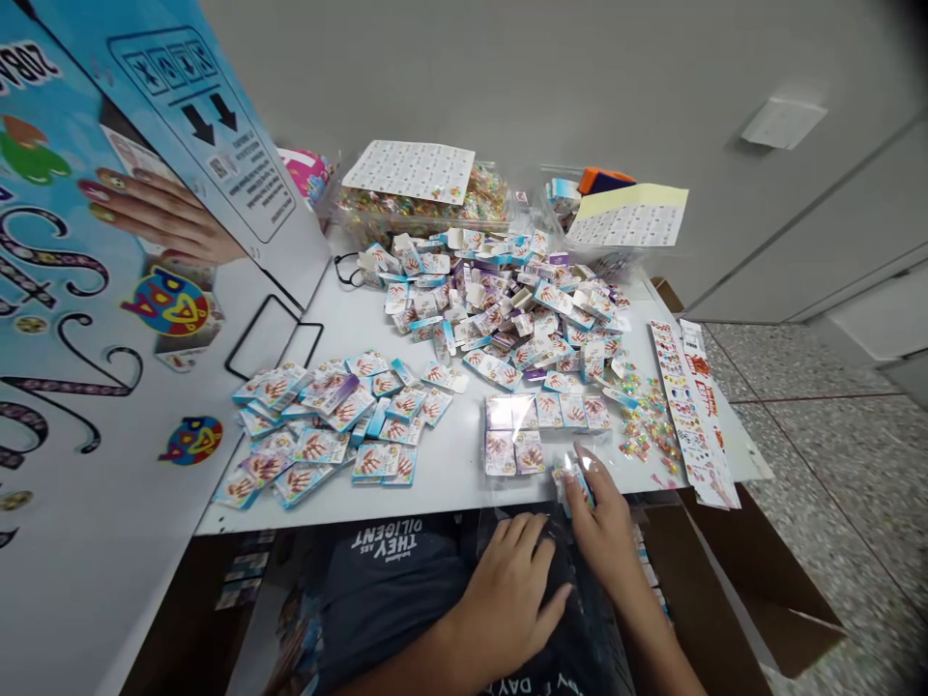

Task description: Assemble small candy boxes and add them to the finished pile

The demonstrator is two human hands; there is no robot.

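Observation:
A clear plastic bag [555, 447] lies at the table's front edge, with several small printed boxes [529, 452] set in rows inside it. My right hand [600, 522] reaches to the bag's near end. Its thumb and fingers are closed on a small blue-and-white box [572, 483], just right of the shorter row. My left hand [511, 599] rests over the near part of the bag above the lap, fingers extended and thumb apart, with nothing visible in it. The bag's near edge is hard to make out against the dark clothing.
Small boxes are heaped at the left [326, 425] and centre back. Tiny colourful pieces [645, 416] and sticker strips [688, 406] lie at right. Clear bins [427, 215] topped with printed sheets stand behind. A large printed carton [145, 290] walls the left side; an open cardboard box [710, 570] sits below right.

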